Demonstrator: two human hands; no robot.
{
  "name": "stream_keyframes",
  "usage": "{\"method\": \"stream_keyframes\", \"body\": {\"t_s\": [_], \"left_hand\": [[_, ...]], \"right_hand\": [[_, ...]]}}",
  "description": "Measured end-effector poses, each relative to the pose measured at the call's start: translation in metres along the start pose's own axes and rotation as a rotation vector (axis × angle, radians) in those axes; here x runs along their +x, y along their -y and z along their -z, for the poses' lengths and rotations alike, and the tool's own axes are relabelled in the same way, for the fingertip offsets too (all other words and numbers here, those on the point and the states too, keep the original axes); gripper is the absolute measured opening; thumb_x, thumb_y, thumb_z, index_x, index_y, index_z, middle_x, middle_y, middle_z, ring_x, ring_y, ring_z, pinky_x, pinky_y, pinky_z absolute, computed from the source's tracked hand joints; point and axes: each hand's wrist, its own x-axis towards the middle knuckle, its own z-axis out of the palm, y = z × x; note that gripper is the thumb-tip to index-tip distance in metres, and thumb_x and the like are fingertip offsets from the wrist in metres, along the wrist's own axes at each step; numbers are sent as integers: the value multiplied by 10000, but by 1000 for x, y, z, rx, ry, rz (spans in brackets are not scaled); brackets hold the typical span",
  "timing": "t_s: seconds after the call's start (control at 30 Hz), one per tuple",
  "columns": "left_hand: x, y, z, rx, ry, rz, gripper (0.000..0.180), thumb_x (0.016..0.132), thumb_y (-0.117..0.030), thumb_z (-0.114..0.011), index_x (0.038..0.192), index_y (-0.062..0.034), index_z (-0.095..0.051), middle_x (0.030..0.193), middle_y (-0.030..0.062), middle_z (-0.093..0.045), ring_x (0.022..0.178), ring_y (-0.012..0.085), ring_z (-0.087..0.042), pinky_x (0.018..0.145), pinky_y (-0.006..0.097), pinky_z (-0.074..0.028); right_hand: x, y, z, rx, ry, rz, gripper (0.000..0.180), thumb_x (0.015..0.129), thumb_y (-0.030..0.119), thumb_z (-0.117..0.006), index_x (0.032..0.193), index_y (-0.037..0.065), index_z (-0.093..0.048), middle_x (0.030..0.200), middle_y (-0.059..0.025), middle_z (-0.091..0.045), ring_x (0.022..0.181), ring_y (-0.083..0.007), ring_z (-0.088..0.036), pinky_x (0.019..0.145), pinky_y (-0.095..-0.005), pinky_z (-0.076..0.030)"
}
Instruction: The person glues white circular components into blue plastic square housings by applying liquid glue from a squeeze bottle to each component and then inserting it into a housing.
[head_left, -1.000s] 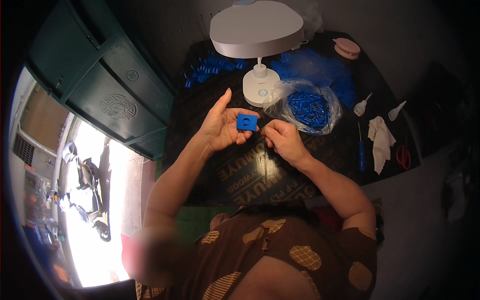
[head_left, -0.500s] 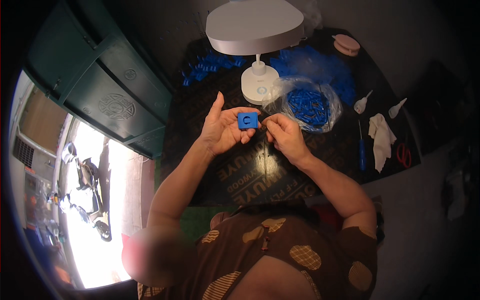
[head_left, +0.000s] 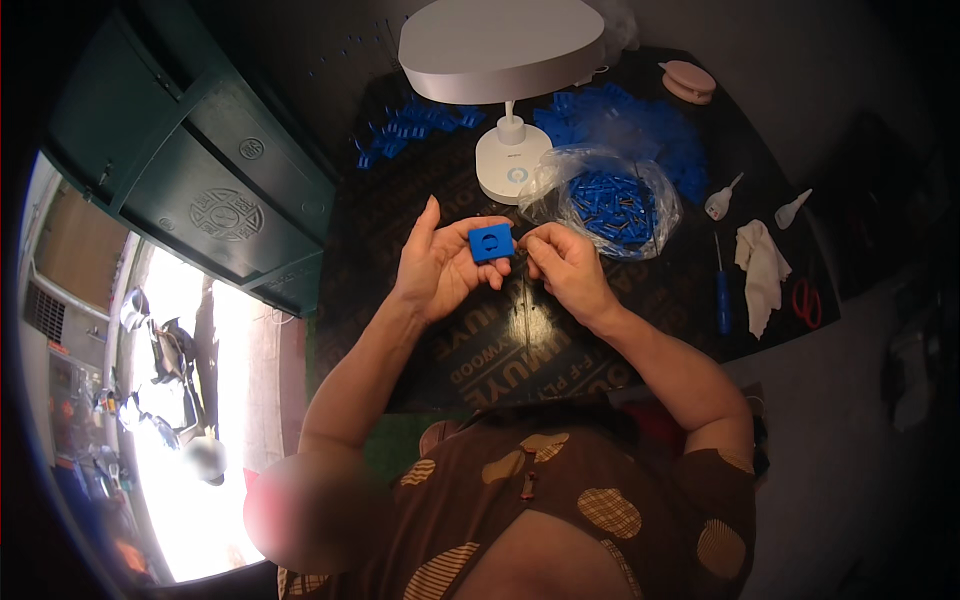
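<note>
A small square blue plastic block (head_left: pixel 490 242) with a round recess in its face rests on the fingers of my left hand (head_left: pixel 428 272), its thumb sticking up and away. Beside the block's right edge, my right hand (head_left: pixel 570 270) keeps thumb and forefinger pinched together. Whatever those fingertips hold is too small to make out. Both hands are above the dark printed tabletop (head_left: pixel 480 355), in front of a white lamp (head_left: pixel 512 165). Just beyond my right hand lies an open clear plastic bag (head_left: pixel 660 240) full of slim blue pieces (head_left: pixel 612 208).
Loose blue parts (head_left: pixel 630 130) are heaped behind the bag; more blue pieces (head_left: pixel 415 125) stand left of the lamp. Rightward lie a screwdriver (head_left: pixel 723 300), a cloth (head_left: pixel 762 275), red scissors (head_left: pixel 806 302), two white nozzle-tipped bottles (head_left: pixel 718 203) and a pink round case (head_left: pixel 688 82). A green door (head_left: pixel 225 205) stands left.
The blue block has tilted a little in my left hand. My right fingertips stay pinched close to its edge. The whole view has shifted slightly.
</note>
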Motion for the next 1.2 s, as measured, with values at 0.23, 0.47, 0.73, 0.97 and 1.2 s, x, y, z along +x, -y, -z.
{"method": "stream_keyframes", "body": {"t_s": [0.23,0.47,0.73,0.97,1.2], "left_hand": [[-3,9,-1,71,35,-16,840,941,-616,-144,1256,104,-440,980,194,-586,830,251,-610,710,353,-530],[-7,15,-8,184,26,-24,777,964,-575,-141,1237,85,-447,997,164,-572,835,213,-584,714,334,-507],[-3,18,-1,177,11,13,757,970,-560,-159,1244,82,-453,960,169,-596,810,208,-602,683,313,-510],[-1,21,10,-57,19,88,683,983,-517,-214,1185,66,-507,905,177,-603,696,221,-597,577,288,-487],[0,23,11,-155,21,135,666,985,-502,-238,1156,78,-518,870,197,-605,654,232,-592,527,285,-464]], "right_hand": [[1,-11,-1,-105,5,118,183,881,169,-626,885,-13,-612,649,0,-575,578,-36,-500,516,-199,-396],[0,-10,-1,-195,-14,126,177,870,160,-629,821,-9,-613,621,0,-565,560,-31,-481,505,-210,-379],[-2,-4,-2,-184,-4,150,225,923,171,-531,794,0,-599,601,-11,-548,538,-65,-482,503,-247,-385],[-4,-2,-3,-133,36,177,222,932,163,-515,799,3,-595,604,-5,-548,543,-56,-477,506,-239,-384],[-7,3,-6,-130,65,225,190,924,127,-518,814,-6,-598,604,-16,-563,548,-58,-503,503,-234,-396]]}}
